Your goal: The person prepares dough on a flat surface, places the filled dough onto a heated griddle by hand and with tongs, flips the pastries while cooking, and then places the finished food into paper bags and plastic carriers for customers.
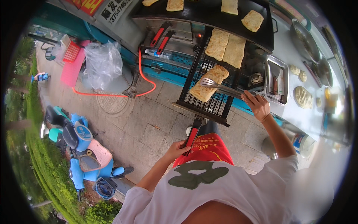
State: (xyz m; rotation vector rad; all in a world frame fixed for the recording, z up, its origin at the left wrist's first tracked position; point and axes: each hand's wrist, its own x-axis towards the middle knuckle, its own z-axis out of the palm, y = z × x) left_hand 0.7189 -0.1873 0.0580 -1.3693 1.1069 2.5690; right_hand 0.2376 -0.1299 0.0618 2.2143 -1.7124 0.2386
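Note:
My left hand (179,150) grips the red-and-black handle (192,136) of a wire-mesh grill drawer (179,98), which is pulled out from under a black griddle (201,14). Metal tongs (230,91) are held in my right hand (256,105). Their slotted end (207,83) rests over the nearest flatbread (205,93), a browned rectangle on the mesh; whether the lower jaw is under the bread is hidden. Farther in on the same rack lie two more flatbreads, a browned one (217,44) and a paler one (234,51), side by side and partly beneath the griddle's edge.
Several flatbreads (252,21) lie on the griddle. On the metal counter (291,117) at right are a steel tray (286,78) with a wooden-handled knife (275,85), dough pieces (303,97) and a large pan (304,40). An orange hose (145,77) crosses the pavement; scooters (89,156) stand left.

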